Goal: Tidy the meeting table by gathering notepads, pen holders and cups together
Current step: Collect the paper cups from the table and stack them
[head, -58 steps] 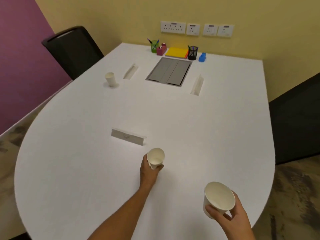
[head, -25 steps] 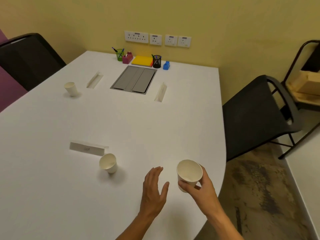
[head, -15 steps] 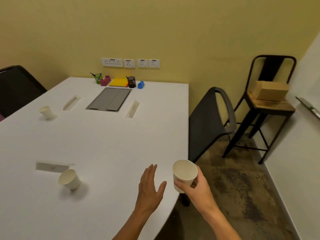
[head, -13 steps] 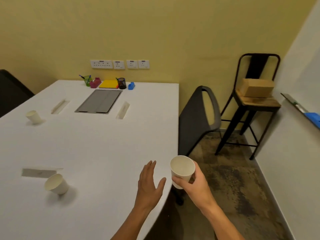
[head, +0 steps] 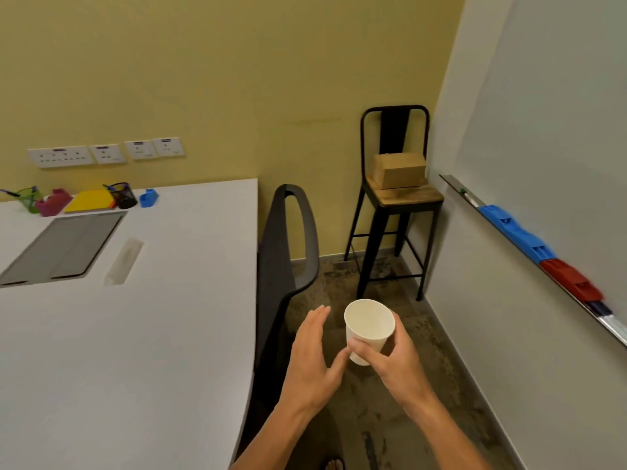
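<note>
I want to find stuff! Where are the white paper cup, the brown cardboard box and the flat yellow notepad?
white paper cup (head: 369, 329): head view, inside wall.
brown cardboard box (head: 400, 169): head view, front face.
flat yellow notepad (head: 91, 200): head view, top cover.

White table (head: 142, 351) with yellow notepad (head: 91, 200)

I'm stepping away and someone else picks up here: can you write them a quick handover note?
Right hand holds a white paper cup off the table's edge, over the floor. Left hand is open beside it, holding nothing. Green pen holder, black pen holder and yellow notepad sit grouped at the table's far end by the wall. Left: bring the cup there; no other cups are in view.
</note>
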The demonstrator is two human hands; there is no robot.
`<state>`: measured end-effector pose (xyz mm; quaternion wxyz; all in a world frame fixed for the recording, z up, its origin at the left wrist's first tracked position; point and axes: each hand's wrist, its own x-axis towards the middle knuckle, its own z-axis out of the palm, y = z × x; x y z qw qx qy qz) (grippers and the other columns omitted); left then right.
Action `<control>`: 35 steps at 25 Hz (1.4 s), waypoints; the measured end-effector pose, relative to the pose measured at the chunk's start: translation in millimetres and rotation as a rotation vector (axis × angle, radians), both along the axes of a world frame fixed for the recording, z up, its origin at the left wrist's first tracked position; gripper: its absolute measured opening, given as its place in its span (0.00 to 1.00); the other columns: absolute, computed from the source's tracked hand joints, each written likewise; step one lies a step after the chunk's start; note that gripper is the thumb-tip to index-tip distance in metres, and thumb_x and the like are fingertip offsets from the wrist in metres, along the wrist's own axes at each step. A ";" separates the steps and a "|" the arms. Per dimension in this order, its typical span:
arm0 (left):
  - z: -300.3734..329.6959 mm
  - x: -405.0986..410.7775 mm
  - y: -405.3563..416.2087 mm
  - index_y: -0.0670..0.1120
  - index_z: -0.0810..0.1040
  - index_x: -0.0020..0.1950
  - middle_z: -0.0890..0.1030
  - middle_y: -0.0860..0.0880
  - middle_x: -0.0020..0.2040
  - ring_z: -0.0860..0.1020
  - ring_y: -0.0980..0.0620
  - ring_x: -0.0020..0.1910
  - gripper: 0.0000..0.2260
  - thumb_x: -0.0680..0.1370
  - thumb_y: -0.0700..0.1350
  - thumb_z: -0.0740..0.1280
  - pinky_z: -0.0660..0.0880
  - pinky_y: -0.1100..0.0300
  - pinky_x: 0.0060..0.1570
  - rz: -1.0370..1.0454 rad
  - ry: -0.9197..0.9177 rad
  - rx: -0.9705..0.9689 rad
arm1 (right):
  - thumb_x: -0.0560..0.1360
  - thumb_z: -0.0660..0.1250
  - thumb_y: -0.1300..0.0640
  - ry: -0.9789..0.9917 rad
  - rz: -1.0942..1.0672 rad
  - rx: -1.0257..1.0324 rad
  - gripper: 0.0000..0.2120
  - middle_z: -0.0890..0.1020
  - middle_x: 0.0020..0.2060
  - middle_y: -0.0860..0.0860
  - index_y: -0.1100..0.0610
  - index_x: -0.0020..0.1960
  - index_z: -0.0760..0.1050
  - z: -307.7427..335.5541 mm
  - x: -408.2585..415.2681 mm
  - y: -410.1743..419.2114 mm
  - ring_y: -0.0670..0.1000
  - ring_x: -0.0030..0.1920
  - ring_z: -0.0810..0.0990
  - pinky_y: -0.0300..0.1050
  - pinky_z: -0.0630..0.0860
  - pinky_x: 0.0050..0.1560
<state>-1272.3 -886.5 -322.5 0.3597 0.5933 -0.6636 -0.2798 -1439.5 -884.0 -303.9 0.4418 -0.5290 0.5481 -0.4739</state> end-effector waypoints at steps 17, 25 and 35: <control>14.4 -55.1 -208.5 0.67 0.49 0.76 0.52 0.74 0.73 0.53 0.73 0.73 0.35 0.77 0.56 0.69 0.50 0.81 0.66 -0.069 0.075 0.001 | 0.60 0.78 0.33 -0.005 0.001 0.073 0.36 0.78 0.56 0.30 0.32 0.65 0.69 2.1 -46.9 -249.3 0.33 0.58 0.75 0.34 0.74 0.51; 56.2 -54.6 -281.8 0.59 0.55 0.78 0.57 0.60 0.78 0.50 0.57 0.79 0.31 0.77 0.62 0.62 0.51 0.57 0.75 0.445 -0.248 -0.185 | 0.59 0.79 0.33 -0.086 0.329 0.020 0.42 0.80 0.58 0.38 0.42 0.69 0.70 16.1 -18.2 -415.9 0.39 0.60 0.77 0.40 0.75 0.58; 65.5 -15.4 -348.5 0.56 0.35 0.79 0.39 0.51 0.81 0.38 0.47 0.80 0.46 0.68 0.79 0.41 0.41 0.47 0.77 0.933 -0.510 0.423 | 0.62 0.81 0.38 -0.156 0.773 -0.067 0.34 0.81 0.57 0.37 0.37 0.64 0.72 52.6 62.9 -559.7 0.38 0.57 0.79 0.33 0.79 0.49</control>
